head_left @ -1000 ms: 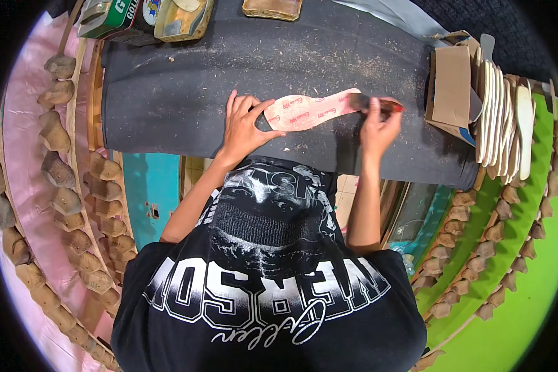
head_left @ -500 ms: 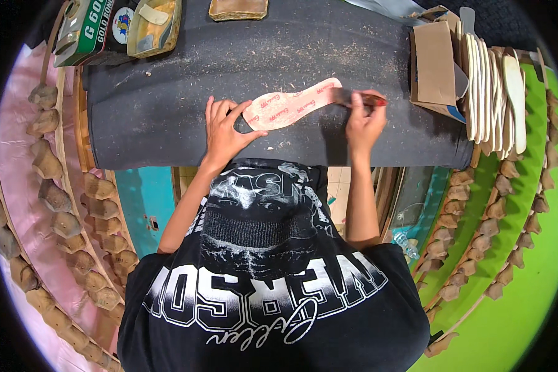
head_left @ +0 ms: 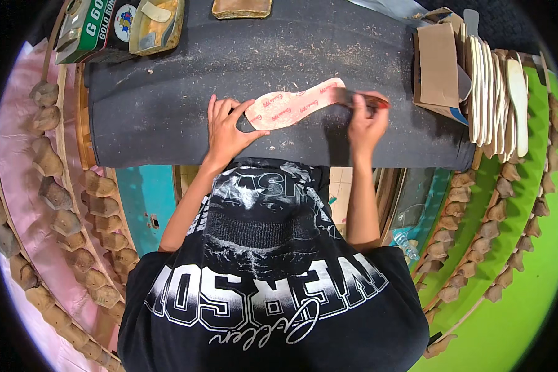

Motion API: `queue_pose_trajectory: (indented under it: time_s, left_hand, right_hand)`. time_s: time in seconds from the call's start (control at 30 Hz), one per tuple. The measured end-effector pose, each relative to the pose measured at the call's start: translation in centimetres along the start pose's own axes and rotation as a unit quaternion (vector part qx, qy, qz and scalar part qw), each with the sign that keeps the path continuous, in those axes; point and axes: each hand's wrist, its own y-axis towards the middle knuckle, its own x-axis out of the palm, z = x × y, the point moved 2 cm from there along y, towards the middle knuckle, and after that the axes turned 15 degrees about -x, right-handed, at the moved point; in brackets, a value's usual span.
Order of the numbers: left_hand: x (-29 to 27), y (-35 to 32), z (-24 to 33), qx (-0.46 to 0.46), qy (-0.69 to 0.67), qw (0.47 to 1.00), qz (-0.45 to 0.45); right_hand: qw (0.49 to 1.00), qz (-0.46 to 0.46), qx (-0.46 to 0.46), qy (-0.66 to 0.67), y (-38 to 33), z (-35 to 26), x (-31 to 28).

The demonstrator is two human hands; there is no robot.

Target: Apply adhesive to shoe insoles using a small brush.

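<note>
A pale pink shoe insole (head_left: 297, 106) with red print lies on the dark-covered table, its narrow end toward the right. My left hand (head_left: 228, 127) grips the wide left end between thumb and fingers. In my right hand (head_left: 367, 127) is a brush (head_left: 374, 100) with a reddish handle. Its dark head, smeared by motion, is at the insole's narrow right end; I cannot tell whether the bristles touch it.
At the back left stand a green and black can (head_left: 80, 31) and a tub (head_left: 144, 43) holding a spreader. A shallow tray (head_left: 242, 8) sits at the far edge. On the right are a cardboard box (head_left: 437, 65) and stacked pale insoles (head_left: 487, 93). Racks of wooden shoe lasts (head_left: 56, 195) flank both sides.
My right hand and the brush have shifted very slightly at the insole's narrow end. The left hand keeps its hold, and the insole lies much as before.
</note>
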Motion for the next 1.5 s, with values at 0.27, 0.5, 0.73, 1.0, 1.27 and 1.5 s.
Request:
queue_pose_trajectory:
  time_s: [0.27,0.5,0.73,1.0,1.27,1.5]
  left_hand:
    - [0.3,0.0,-0.1,0.001,-0.005,1.0,0.004]
    - [0.0,0.1,0.3,-0.001,-0.009,1.0,-0.002]
    - [0.1,-0.3,-0.4,-0.011,0.004,1.0,0.006]
    - [0.1,-0.2,-0.2,-0.013,-0.005,1.0,-0.004]
    - [0.2,-0.6,-0.5,-0.015,-0.012,1.0,-0.022]
    - [0.0,-0.4,0.2,-0.02,-0.064,0.998,0.022]
  right_hand:
    - [0.909,-0.325,-0.248,-0.078,-5.3,-8.4,4.9]
    - [0.997,-0.071,0.04,-0.001,-0.2,-2.3,-0.2]
    - [0.884,-0.31,-0.241,-0.255,-1.9,-5.9,2.6]
    - [0.969,-0.239,-0.028,0.056,-3.8,-7.2,6.8]
    - [0.919,-0.263,-0.266,-0.124,-1.8,-7.1,7.9]
    - [0.932,-0.351,-0.007,0.092,-3.4,-5.8,10.7]
